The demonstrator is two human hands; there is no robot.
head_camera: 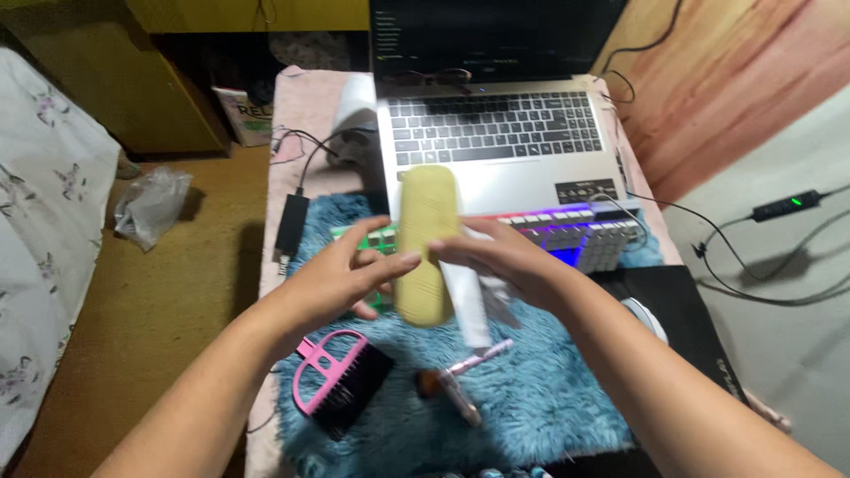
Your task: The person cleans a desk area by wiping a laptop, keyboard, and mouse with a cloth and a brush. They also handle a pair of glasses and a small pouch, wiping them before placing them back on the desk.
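- Nearest the camera, on the blue rug (pixel 549 398): a pink brush (pixel 332 381) with black bristles lies lower left; a small pen-like tool (pixel 460 394) lies beside it, centre. Neither is touched.
- Above the rug, mid-frame: both hands hold a yellow case (pixel 427 243), oblong, ribbed, upright and slightly tilted.
- Left hand (pixel 341 274): fingers half curled, fingertips pressed on the case's left edge, thumb below; a light pinch, not a full wrap.
- Right hand (pixel 513 261): fingers nearly closed on the case's right edge; a white cloth or sheet (pixel 469 305) hangs under this hand, blurred, grip on it cannot be told.
- Judgement: step in hand is handling or wiping the case between both hands; the next move likely calls for a steady left grip while the right works along the surface.
- Behind the hands: a backlit keyboard (pixel 575 235), partly hidden by the case.
- Farther: an open laptop (pixel 496 128), glasses (pixel 429 80) at its hinge.
- Left of it: a black adapter (pixel 290 223) with cable.
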